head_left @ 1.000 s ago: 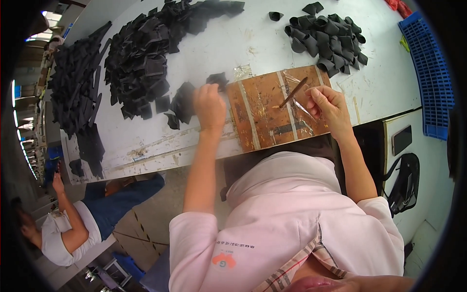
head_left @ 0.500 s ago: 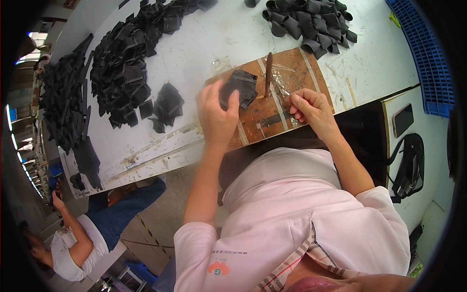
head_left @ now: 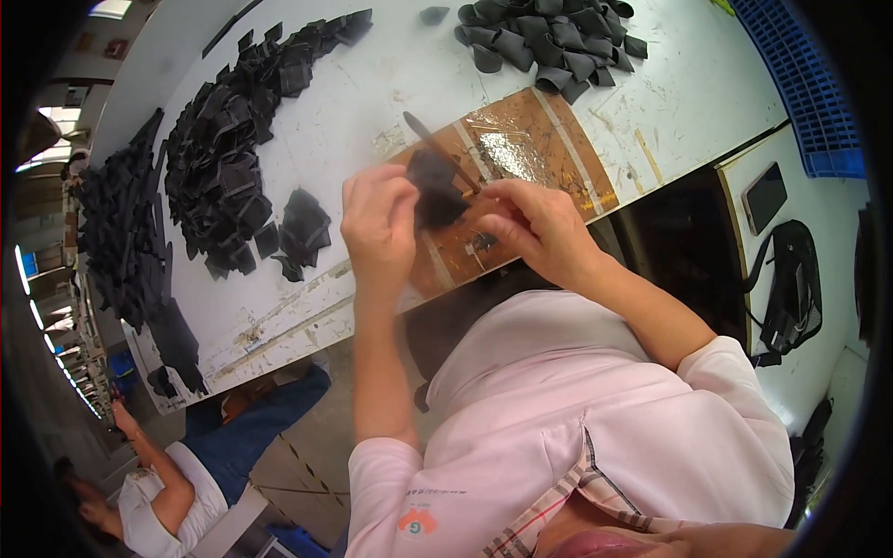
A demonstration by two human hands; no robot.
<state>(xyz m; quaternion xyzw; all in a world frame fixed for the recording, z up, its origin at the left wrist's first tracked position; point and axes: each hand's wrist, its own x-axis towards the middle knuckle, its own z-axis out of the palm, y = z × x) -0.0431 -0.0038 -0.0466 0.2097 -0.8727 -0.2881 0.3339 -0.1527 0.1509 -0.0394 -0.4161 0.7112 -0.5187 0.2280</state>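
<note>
My left hand (head_left: 379, 223) is closed, thumb and fingertips pinched together at the left edge of a small stack of black fabric pieces (head_left: 433, 191), which is blurred. Opposite it, my right hand (head_left: 541, 230) has its thumb and fingers drawn together at the lower end of a slim brown stick-like tool (head_left: 435, 144). That tool tilts up and left across the fabric; its tip at the fingers is hidden. Beneath both hands lies a brown board (head_left: 581, 153) with pale tape strips and a glossy patch.
Heaps of flat black pieces (head_left: 223, 177) and long strips (head_left: 121, 214) cover the table's left. A smaller pile (head_left: 305, 228) sits nearer. Curled black loops (head_left: 558, 42) lie at the back. A blue crate (head_left: 800, 84), phone (head_left: 765, 198) and black mesh bag (head_left: 793, 288) are right. Another person (head_left: 172, 484) sits lower left.
My right hand has moved left to the lower end of the stick-like tool, which now leans left. My left hand has drawn its fingers together at the fabric's edge. The view has shifted slightly.
</note>
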